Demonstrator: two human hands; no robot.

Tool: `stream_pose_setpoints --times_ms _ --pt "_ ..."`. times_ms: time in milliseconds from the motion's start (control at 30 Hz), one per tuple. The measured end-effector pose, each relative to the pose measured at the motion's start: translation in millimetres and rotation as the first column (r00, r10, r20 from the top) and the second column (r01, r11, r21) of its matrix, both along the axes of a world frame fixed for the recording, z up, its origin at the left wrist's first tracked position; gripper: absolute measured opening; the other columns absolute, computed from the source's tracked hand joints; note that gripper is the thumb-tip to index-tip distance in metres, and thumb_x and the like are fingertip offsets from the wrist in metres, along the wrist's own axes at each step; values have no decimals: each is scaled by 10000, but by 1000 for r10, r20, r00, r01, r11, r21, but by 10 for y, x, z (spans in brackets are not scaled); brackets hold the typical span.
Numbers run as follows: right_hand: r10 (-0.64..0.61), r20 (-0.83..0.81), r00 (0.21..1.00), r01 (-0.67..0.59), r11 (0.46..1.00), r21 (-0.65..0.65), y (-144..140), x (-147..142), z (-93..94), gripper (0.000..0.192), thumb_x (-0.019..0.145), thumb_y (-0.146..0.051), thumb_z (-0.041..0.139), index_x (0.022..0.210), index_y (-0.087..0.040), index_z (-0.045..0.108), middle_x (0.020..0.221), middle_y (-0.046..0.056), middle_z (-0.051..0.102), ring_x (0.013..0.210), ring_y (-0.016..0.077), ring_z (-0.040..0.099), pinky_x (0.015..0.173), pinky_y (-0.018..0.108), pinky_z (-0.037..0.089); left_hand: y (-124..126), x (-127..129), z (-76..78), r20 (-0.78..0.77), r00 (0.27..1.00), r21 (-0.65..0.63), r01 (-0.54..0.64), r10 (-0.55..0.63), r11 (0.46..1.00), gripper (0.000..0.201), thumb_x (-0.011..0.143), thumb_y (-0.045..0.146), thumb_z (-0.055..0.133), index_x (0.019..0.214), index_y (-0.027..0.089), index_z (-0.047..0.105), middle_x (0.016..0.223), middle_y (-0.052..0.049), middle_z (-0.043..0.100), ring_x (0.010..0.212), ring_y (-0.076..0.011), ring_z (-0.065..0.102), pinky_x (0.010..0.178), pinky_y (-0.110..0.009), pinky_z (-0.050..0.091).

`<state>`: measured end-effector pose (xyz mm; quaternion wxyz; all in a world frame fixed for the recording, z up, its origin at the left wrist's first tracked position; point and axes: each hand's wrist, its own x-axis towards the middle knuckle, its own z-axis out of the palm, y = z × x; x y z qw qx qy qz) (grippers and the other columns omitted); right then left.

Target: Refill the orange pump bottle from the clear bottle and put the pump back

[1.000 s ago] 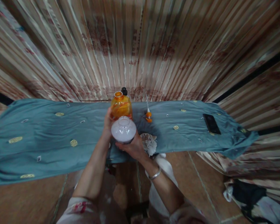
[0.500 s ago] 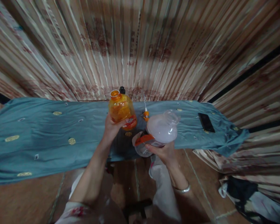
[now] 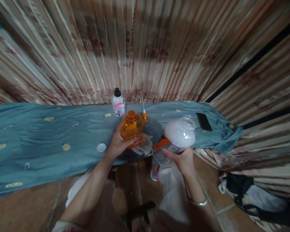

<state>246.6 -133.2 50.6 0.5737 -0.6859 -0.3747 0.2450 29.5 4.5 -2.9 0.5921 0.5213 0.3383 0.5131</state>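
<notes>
- The desk (image 3: 38, 135) in front of me is covered with a blue-green cloth dotted with small yellow round motifs, and a wall of striped curtain fabric hangs right behind it.
- At the back edge of the desk stands 1 small clear bottle (image 3: 118, 103) with a black cap and a pink label, upright, just behind the orange jar.
- Beside it, to the right, sits a small orange-tipped tube (image 3: 144, 115), standing with its thin nozzle up.
- A white round lid (image 3: 101, 147) lies flat on the cloth, to the left of my left wrist and apart from it.
- A crumpled patterned rag (image 3: 145, 145) lies on the desk edge between my 2 hands, partly under the orange jar.
- A black phone (image 3: 204, 121) lies flat near the right end of the desk, just beyond the white jar.
- My left hand (image 3: 118, 145) reaches forward from below, fingers wrapped around the lower body of the orange jar (image 3: 131, 128), which is lidless, mouth up and tilted slightly.
- My right hand (image 3: 182, 158), a silver bangle on its wrist, grips the white jar (image 3: 177, 137) from underneath, tipping it so its clear mouth points up and to the right.
- The 2 jars are near each other but apart, the orange one over the desk edge, the white one lower right, over the desk's front edge.
</notes>
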Motion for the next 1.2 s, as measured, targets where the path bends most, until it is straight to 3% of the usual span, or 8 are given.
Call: stream_pose_setpoints --times_ms 300,433,767,967,1200 --pt "-17 -36 999 16 999 -34 1 -75 -54 700 419 -564 942 965 -190 716 960 121 817 839 301 752 778 459 619 -50 93 -116 -77 997 10 -5 5 1000 909 502 346 1003 1319 236 619 1304 -85 727 1229 -315 694 1110 -489 547" --pt "-18 -18 1000 17 998 -68 45 -73 -61 710 394 -539 944 963 -202 689 977 111 814 872 306 747 805 461 617 -59 115 -151 -143 989 69 -13 23 997 845 555 371 986 1306 233 625 1280 -77 732 1208 -307 701 1106 -471 547" --pt "110 216 970 -68 979 -191 234 119 57 799 471 -508 906 1164 -208 644 1030 83 799 923 295 732 796 404 568 -45 129 -115 -322 943 263 -2 89 965 722 658 469 927 1252 207 612 1158 -63 757 1073 -273 748 1002 -425 607" --pt "110 194 975 -74 980 -183 228 175 49 786 482 -520 901 1147 -201 629 1064 95 792 953 303 727 815 410 569 -11 138 -145 -339 937 219 -5 81 976 723 669 430 908 1278 207 588 1166 -51 770 1066 -247 760 973 -391 625" --pt "85 173 981 -59 987 -148 240 163 41 769 482 -496 902 1138 -194 640 1073 93 791 970 300 728 836 405 572 73 144 -188 -357 915 191 -125 188 974 769 621 383 924 1295 223 590 1207 -51 769 1127 -262 747 1025 -421 607"
